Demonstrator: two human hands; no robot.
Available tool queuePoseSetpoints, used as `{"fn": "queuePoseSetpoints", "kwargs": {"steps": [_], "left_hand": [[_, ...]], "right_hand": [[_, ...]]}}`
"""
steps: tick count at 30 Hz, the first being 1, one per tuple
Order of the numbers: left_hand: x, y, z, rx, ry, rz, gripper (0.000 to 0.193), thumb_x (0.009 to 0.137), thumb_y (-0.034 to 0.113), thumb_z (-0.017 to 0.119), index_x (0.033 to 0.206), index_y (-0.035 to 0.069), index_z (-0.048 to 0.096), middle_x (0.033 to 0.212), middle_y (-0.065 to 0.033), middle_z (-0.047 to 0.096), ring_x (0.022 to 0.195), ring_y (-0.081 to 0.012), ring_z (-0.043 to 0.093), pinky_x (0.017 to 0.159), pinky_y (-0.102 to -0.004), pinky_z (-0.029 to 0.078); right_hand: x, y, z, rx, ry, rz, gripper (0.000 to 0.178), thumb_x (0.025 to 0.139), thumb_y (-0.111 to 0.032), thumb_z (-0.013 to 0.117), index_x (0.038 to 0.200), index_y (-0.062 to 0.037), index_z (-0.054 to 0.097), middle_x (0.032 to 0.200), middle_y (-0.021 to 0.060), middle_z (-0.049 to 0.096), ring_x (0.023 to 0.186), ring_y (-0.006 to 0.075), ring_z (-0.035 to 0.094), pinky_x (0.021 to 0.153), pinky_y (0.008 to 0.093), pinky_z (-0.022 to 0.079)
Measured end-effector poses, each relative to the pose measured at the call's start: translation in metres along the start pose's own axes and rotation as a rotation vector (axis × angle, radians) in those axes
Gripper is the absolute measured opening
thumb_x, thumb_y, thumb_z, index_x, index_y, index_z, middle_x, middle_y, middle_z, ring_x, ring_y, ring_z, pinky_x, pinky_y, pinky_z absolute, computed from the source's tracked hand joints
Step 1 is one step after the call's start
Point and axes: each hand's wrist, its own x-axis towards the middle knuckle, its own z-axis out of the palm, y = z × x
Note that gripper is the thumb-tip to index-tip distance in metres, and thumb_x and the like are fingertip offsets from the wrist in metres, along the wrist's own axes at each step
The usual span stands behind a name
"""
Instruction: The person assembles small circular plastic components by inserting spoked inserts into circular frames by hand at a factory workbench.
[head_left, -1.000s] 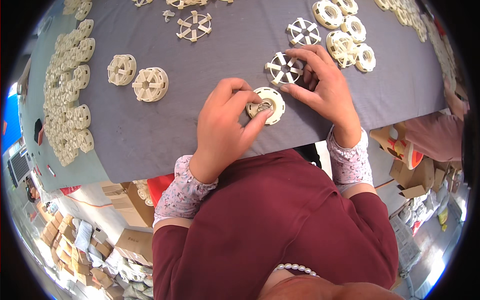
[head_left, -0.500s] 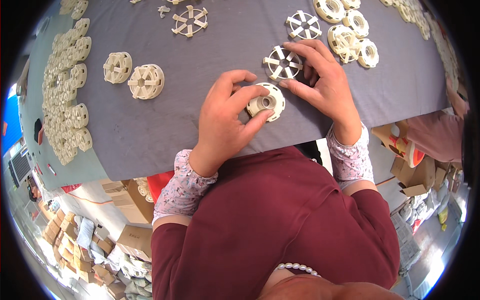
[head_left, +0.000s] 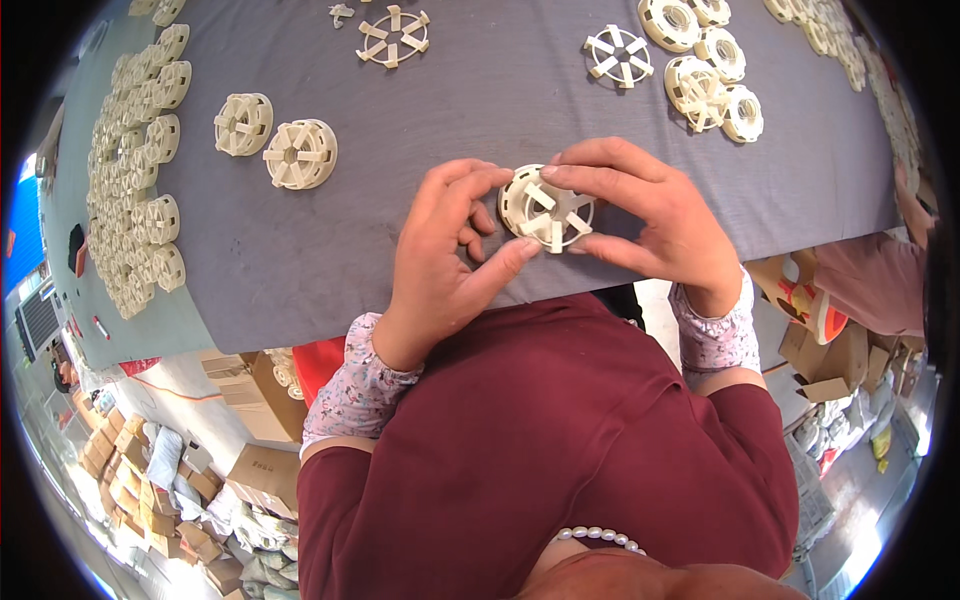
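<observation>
Near the table's front edge lies a cream plastic round base [head_left: 511, 203], partly covered by a cream spoked ring [head_left: 556, 232]. My right hand [head_left: 665, 215] has the ring between thumb and fingers, tilted over the right part of the base. Closed about the base's left side, my left hand [head_left: 440, 255] has its index fingertip at the far rim and its thumb at the near rim. The coil spring in the base's middle is mostly hidden by the ring. Whether the ring is seated on the base I cannot tell.
Two assembled round pieces [head_left: 300, 155] lie to the left, beyond them many more in rows [head_left: 135, 190]. Loose spoked rings [head_left: 619, 57] lie farther off, and several bases with springs [head_left: 720, 55] at the far right. Cardboard boxes [head_left: 265, 475] stand on the floor.
My right hand has brought the spoked ring left and nearer, onto the base. My left fingers have shifted from the spring at the middle to the base's rim.
</observation>
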Motion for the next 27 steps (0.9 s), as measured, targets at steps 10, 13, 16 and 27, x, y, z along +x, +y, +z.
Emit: {"fn": "queuePoseSetpoints", "kwargs": {"steps": [10, 13, 16, 27], "left_hand": [[0.002, -0.007, 0.004, 0.065, -0.039, 0.022, 0.061, 0.091, -0.002, 0.079, 0.15, -0.001, 0.062, 0.142, -0.0112, 0.058, 0.091, -0.0072, 0.059, 0.071, -0.0207, 0.053], [0.007, -0.001, 0.009, 0.033, 0.033, -0.065, 0.066, 0.089, 0.003, 0.082, 0.152, 0.0, 0.061, 0.144, -0.0111, 0.06, 0.096, -0.0096, 0.062, 0.073, -0.0229, 0.053], [0.007, 0.005, 0.006, 0.234, -0.062, 0.156, 0.075, 0.085, 0.008, 0.087, 0.154, 0.001, 0.058, 0.145, -0.0125, 0.06, 0.1, -0.0133, 0.065, 0.073, -0.0245, 0.053], [0.044, 0.022, -0.012, 0.555, 0.246, 0.224, 0.059, 0.084, 0.016, 0.089, 0.139, 0.008, 0.069, 0.135, -0.0136, 0.063, 0.111, -0.0274, 0.067, 0.074, -0.0346, 0.058]], "right_hand": [[0.002, -0.002, 0.022, -0.09, -0.009, 0.057, 0.063, 0.081, -0.017, 0.088, 0.141, -0.0089, 0.069, 0.135, 0.01, 0.068, 0.113, 0.0332, 0.07, 0.095, 0.0429, 0.06], [-0.001, 0.004, 0.028, -0.265, 0.044, -0.04, 0.063, 0.083, -0.019, 0.087, 0.142, -0.0098, 0.068, 0.137, 0.0098, 0.068, 0.112, 0.032, 0.068, 0.095, 0.042, 0.059], [-0.005, -0.005, 0.029, -0.198, 0.036, -0.009, 0.062, 0.085, -0.017, 0.085, 0.144, -0.0106, 0.067, 0.141, 0.0102, 0.066, 0.111, 0.0341, 0.067, 0.098, 0.0454, 0.057], [-0.043, 0.065, -0.056, -0.87, 0.6, 0.329, 0.077, 0.076, -0.031, 0.093, 0.145, -0.01, 0.066, 0.136, 0.013, 0.069, 0.124, 0.0343, 0.062, 0.104, 0.0449, 0.048]]}}
